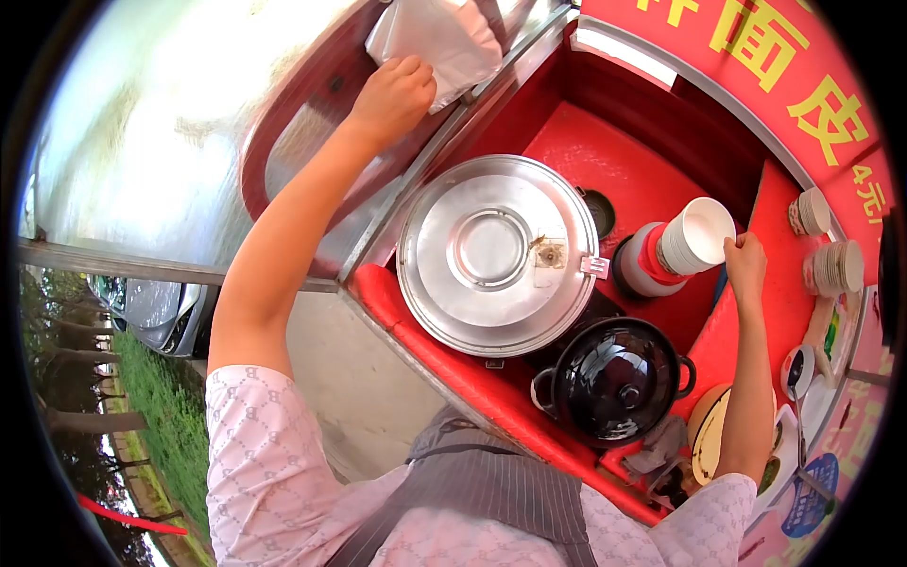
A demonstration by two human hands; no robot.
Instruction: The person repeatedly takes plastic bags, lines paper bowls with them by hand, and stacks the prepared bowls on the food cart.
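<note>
Left hand (pixel 395 97) pinches plastic bags (pixel 439 42) on the far side; right hand (pixel 746 265) pinches the rim of paper cups (pixel 701 236), right of the metal lid (pixel 491 250), with the black pot (pixel 619 378) nearer.

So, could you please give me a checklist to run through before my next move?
1. Left hand closed on the bags: ok.
2. Right hand at the rim of the tilted cups: ok.
3. Just one cup in the right grip: cannot tell.
4. Steel pot covered: ok, lid on.
5. Black pot covered: ok, lid on.
6. Pot contents checked: cannot tell, both lids hide them.
</note>
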